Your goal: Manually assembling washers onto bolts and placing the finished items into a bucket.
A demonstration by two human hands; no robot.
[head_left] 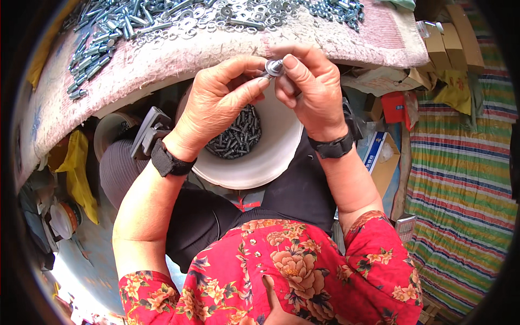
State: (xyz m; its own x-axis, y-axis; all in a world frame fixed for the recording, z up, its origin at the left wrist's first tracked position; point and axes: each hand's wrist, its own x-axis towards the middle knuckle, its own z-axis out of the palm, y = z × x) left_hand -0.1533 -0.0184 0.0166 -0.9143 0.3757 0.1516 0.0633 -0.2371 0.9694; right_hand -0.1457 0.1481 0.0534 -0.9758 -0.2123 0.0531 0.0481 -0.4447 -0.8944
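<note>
A floral shirt faces a white bucket holding bolts.

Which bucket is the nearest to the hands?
The big white bucket, beneath the left hand and right hand; the smaller bucket is further left.

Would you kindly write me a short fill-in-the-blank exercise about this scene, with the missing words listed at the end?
1. The left hand and the right hand hold a metal part, and the straps on both wrists are coloured ____.
2. The flowered shirt has a ____ background.
3. The striped sheet lies on the person's ____ side.
4. The bucket between the legs is coloured ____.

Missing words: black; red; right; white.
</note>
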